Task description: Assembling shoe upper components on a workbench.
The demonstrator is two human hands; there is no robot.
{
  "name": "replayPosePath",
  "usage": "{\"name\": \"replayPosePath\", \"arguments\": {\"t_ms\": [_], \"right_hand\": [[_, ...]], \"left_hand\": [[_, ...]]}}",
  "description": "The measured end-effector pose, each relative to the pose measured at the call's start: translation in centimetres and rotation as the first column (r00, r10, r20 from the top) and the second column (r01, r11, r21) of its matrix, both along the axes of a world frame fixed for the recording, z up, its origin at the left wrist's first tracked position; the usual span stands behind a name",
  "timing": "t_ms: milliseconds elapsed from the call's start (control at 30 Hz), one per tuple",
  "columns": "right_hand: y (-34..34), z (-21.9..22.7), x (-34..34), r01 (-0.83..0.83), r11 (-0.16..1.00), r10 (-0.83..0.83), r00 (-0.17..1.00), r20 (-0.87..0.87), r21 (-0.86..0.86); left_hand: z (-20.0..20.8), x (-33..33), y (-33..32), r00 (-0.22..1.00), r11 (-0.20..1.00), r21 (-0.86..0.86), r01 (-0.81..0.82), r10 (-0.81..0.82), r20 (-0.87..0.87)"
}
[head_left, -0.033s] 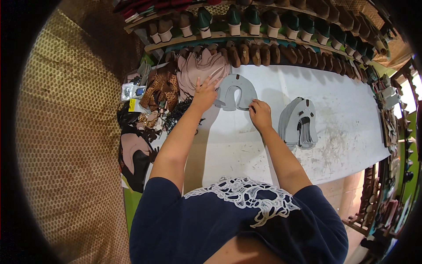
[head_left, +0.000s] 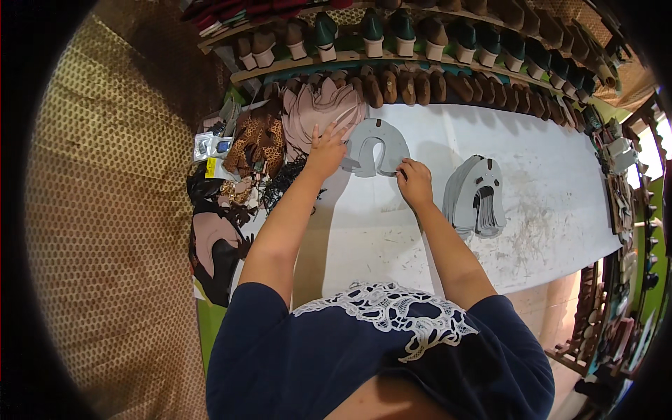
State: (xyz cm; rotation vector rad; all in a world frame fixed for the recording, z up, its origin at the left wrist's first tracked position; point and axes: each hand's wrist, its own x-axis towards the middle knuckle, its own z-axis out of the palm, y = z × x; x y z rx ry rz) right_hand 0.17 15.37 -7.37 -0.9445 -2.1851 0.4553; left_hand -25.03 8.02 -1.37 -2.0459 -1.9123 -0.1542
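A grey horseshoe-shaped shoe upper piece [head_left: 396, 138] lies flat on the white table, its rounded end away from me and a dark mark at its top. My right hand [head_left: 416, 182] pinches the tip of its right leg between thumb and fingers. My left hand [head_left: 326, 150] is open, fingers spread, between the left side of that piece and a fanned pile of pink cut pieces [head_left: 318, 112]; it partly covers both. Whether the left thumb presses on the grey piece is hard to tell. A stack of similar grey upper pieces [head_left: 455, 194] lies to the right.
Leopard-print pieces [head_left: 253, 143], black lacy strips [head_left: 280, 183] and small packets [head_left: 212, 145] crowd the table's left side. Brown shoe lasts [head_left: 406, 87] line its back edge, below a shelf of green and brown lasts [head_left: 373, 31]. Bare white tabletop [head_left: 553, 182] shows at the right.
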Motion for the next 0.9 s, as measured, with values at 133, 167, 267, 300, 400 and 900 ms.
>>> {"name": "replayPosePath", "arguments": {"t_ms": [133,167,267,300,400,900], "right_hand": [[0.3,-0.5,0.5,0.013,1.0,-0.013,1.0,-0.014,0.015],[0.3,-0.7,0.6,0.024,1.0,-0.024,0.999,-0.039,-0.011],[-0.2,-0.2,0.8,0.011,0.999,-0.016,0.996,-0.088,-0.053],[-0.7,0.0,0.9,-0.003,0.997,-0.005,0.994,-0.108,-0.074],[-2.3,0.2,2.3,-0.064,0.995,0.059,0.996,-0.064,-0.079],[-14.4,4.3,10.3,-0.545,0.836,0.545,0.812,0.208,-0.06]], "left_hand": [[-0.3,1.2,-0.4,0.995,0.997,0.076,-0.011,0.004,0.098],[-0.4,1.5,-0.8,0.994,0.995,0.089,-0.031,0.021,0.11],[-1.0,1.9,-2.9,0.988,0.989,0.133,-0.07,0.051,0.144],[-1.2,2.0,-3.9,0.984,0.984,0.158,-0.08,0.054,0.167],[-1.0,3.6,-7.4,0.975,0.98,0.171,-0.106,0.068,0.211],[-0.6,12.8,-26.1,0.916,0.988,-0.104,-0.117,0.147,0.373]]}}
